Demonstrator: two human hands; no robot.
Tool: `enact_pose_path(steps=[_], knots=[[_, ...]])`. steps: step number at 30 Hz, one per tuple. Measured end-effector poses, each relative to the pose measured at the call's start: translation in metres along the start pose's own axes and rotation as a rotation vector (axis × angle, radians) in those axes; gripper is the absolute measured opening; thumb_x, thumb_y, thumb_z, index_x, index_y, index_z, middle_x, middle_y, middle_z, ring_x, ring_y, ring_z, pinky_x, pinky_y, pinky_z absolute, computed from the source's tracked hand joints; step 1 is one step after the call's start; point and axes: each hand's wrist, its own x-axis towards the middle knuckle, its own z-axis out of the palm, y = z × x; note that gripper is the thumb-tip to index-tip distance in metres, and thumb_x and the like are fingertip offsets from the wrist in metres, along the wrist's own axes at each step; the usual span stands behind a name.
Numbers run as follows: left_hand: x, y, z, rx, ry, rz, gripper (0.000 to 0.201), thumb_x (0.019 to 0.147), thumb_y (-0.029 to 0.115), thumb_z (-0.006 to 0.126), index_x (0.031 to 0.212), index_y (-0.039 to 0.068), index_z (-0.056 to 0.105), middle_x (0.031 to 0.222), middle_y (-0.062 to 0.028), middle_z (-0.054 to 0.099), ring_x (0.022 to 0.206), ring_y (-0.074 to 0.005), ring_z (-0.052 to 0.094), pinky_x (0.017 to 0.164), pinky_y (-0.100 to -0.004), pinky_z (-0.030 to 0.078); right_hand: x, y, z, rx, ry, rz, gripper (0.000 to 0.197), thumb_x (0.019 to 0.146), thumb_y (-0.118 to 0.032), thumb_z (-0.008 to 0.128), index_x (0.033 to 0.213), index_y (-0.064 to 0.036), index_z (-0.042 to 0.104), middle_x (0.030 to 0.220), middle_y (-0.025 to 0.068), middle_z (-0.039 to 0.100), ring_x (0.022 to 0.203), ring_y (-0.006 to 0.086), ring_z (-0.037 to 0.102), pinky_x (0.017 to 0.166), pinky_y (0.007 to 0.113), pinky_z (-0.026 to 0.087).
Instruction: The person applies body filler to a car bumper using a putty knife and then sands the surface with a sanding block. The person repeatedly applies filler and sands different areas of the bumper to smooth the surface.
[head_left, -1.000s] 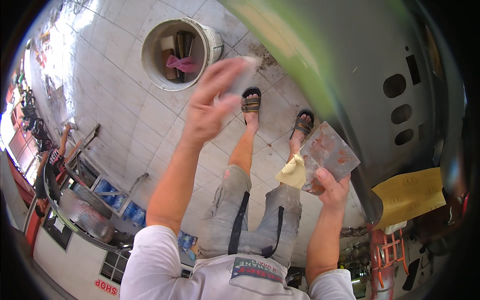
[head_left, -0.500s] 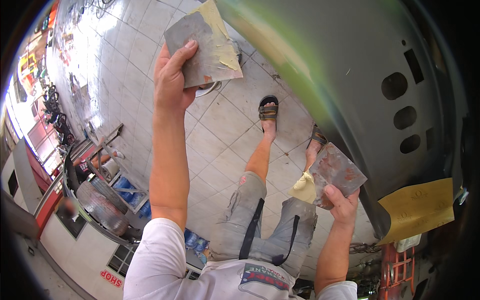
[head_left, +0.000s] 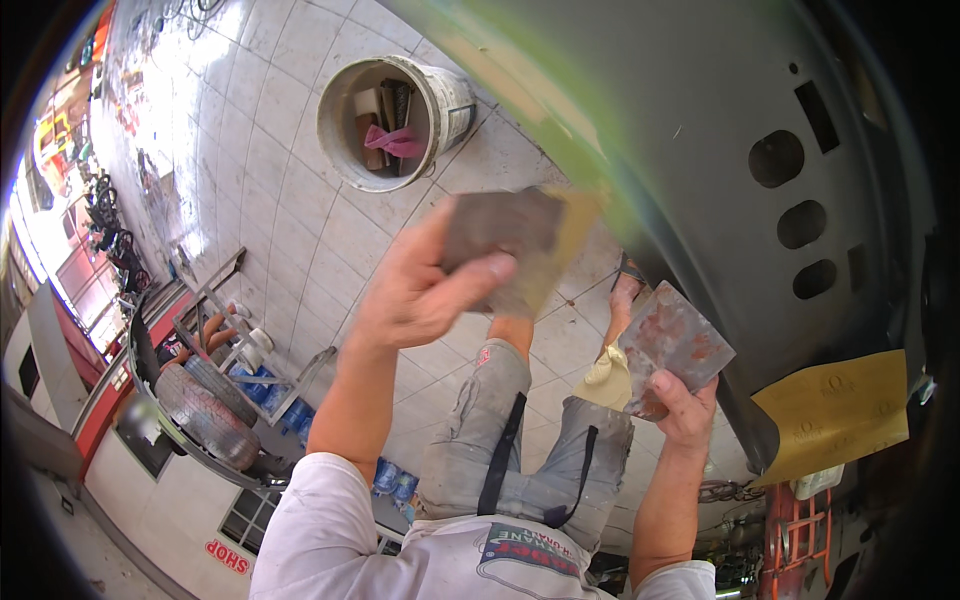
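Note:
My left hand (head_left: 415, 290) is closed on a grey, flat putty spreader (head_left: 500, 235), thumb on its face; it is blurred by motion, with yellowish filler along its far edge. In my right hand (head_left: 688, 412) is a second square metal spreader (head_left: 682, 345), rust-stained, with a lump of pale yellow filler (head_left: 606, 380) at its left edge. To the right of both hands stands a large grey vehicle panel (head_left: 690, 110) with cut-out holes. A band of green and yellowish filler (head_left: 540, 110) runs along its left edge. The two spreaders are apart.
A white bucket (head_left: 450, 110) with blocks and a pink cloth stands on the tiled floor (head_left: 280, 130). A yellow-brown paper sheet (head_left: 835, 415) hangs on the panel's lower end. At the left are tyres (head_left: 205, 410), a metal frame and blue bottles. An orange-red stand (head_left: 800, 545) is at lower right.
My left hand has come down and rightward with its spreader, nearer the panel and the other spreader, uncovering the bucket. My right hand has barely moved.

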Motion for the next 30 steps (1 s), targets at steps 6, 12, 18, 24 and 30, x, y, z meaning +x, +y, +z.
enact_pose_path(steps=[6,12,18,24,30], knots=[[-0.039,0.01,0.008,0.534,-0.017,0.627,0.053,0.081,0.009,0.081,0.133,0.01,0.079,0.133,-0.0179,0.076,0.117,-0.0348,0.075,0.094,-0.043,0.062,0.012,0.005,0.058,0.281,0.145,-0.043,0.065,0.096,-0.008,0.076,0.155,0.005,0.053,0.144,0.0163,0.068,0.129,0.0274,0.069,0.111,0.043,0.054],[-0.049,-0.024,-0.049,1.048,-0.035,0.359,0.045,0.089,0.0,0.075,0.133,0.011,0.075,0.136,-0.0146,0.074,0.114,-0.0315,0.076,0.095,-0.0435,0.063,0.004,-0.011,0.057,0.426,-0.071,-0.12,0.068,0.094,-0.008,0.076,0.156,0.0056,0.051,0.143,0.0169,0.068,0.13,0.0291,0.069,0.111,0.044,0.055],[0.061,0.007,-0.092,-0.314,0.457,0.064,0.048,0.102,0.008,0.07,0.148,0.002,0.057,0.122,-0.0111,0.074,0.098,-0.0181,0.077,0.07,-0.0321,0.067,-0.003,-0.011,0.025,0.159,-0.053,-0.045,0.071,0.091,-0.008,0.077,0.156,0.0055,0.051,0.144,0.0174,0.067,0.131,0.0287,0.068,0.11,0.043,0.055],[0.073,0.017,-0.082,-0.123,0.212,-0.214,0.055,0.097,0.015,0.077,0.147,0.001,0.059,0.119,-0.0099,0.074,0.093,-0.016,0.077,0.06,-0.0308,0.065,-0.024,0.007,0.01,0.074,0.009,-0.029,0.069,0.092,-0.011,0.077,0.154,0.0046,0.052,0.14,0.0165,0.069,0.127,0.0287,0.07,0.11,0.043,0.055],[0.007,0.012,0.006,0.028,-0.287,-0.293,0.05,0.095,0.016,0.085,0.138,-0.001,0.066,0.118,-0.0028,0.076,0.1,-0.0112,0.07,0.09,-0.0337,0.059,-0.053,-0.01,0.008,0.218,-0.124,0.079,0.059,0.096,-0.006,0.075,0.152,0.0013,0.055,0.129,0.0132,0.072,0.095,0.0185,0.071,0.082,0.035,0.058]])
